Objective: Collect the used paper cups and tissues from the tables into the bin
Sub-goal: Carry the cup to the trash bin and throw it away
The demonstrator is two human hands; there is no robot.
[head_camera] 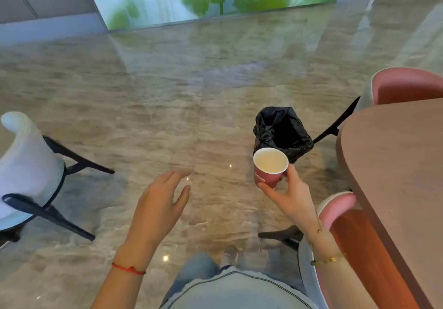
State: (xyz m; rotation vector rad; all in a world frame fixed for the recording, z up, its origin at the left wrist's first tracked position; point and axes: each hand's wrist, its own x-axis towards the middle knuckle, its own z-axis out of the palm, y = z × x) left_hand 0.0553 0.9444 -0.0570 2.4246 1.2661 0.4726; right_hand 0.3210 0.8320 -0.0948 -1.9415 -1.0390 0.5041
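glossy marble floor [167,88], pink chairs [407,85] by wood table [395,164], white chair [26,155] left.

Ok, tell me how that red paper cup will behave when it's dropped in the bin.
The red paper cup looks empty, so it is probably light. It is thin-walled and likely dents under the right hand. The bin has a loose black liner, so it should land softly.

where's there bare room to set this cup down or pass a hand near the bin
The glossy stone floor is bare between the white chair and the black-bagged bin. The brown wooden table shows bare top. It is crowded at the right: the right hand holding the red paper cup, the bin, two pink chairs. The left hand is empty.
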